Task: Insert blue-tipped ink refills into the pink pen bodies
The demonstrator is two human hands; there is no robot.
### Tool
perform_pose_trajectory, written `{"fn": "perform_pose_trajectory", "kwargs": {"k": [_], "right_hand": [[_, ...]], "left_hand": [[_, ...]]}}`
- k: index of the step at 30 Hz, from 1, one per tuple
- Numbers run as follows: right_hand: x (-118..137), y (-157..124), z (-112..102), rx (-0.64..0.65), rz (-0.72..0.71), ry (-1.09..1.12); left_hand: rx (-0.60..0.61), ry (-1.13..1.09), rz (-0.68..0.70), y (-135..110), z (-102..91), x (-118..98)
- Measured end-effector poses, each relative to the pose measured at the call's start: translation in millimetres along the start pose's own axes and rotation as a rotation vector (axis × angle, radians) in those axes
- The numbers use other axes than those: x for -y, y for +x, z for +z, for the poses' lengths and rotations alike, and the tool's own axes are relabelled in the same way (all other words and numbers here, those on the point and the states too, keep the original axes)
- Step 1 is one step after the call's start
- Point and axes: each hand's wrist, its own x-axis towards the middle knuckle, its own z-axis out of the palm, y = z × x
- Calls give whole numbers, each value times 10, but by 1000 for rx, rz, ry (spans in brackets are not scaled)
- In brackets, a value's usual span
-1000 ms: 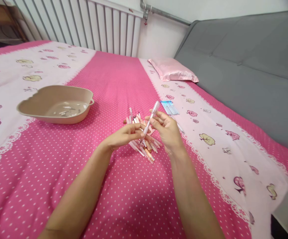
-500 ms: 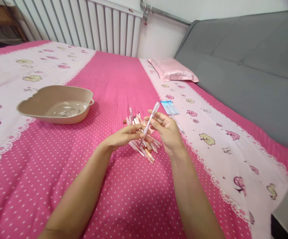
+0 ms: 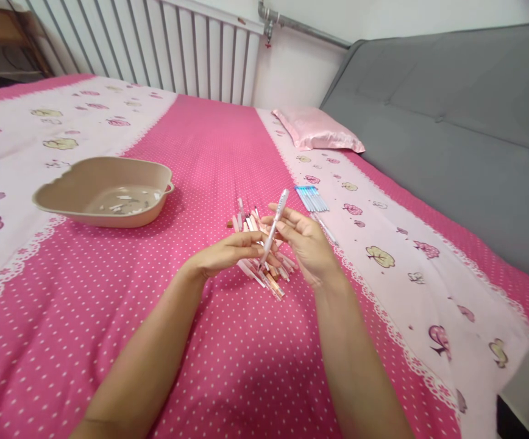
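My right hand (image 3: 308, 244) pinches a clear pale-pink pen (image 3: 274, 224) that stands tilted, its top pointing up and away. My left hand (image 3: 228, 253) reaches in from the left, and its fingertips close on the pen's lower end. Both hands hover just above a loose pile of pink and orange pens (image 3: 261, 256) lying on the pink dotted bedsheet (image 3: 209, 152). A neat row of blue pens (image 3: 312, 198) lies on the sheet just beyond my right hand.
A beige heart-shaped plastic basin (image 3: 102, 192) with small scraps inside sits on the bed at the left. A pink satin pillow (image 3: 317, 129) lies at the far right, against a grey sofa back (image 3: 451, 122). A white radiator (image 3: 164, 46) lines the wall.
The pen in my hands has tipped slightly more upright and shifted a little left. Both hands stay over the pile.
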Motion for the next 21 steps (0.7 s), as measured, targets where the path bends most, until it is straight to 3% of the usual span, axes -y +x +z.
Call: {"fn": "perform_pose_trajectory", "kwargs": {"k": [21], "right_hand": [[23,-4,16,-127,-20,-59]], "left_hand": [[-26,-61,4,18,52,-38]]}}
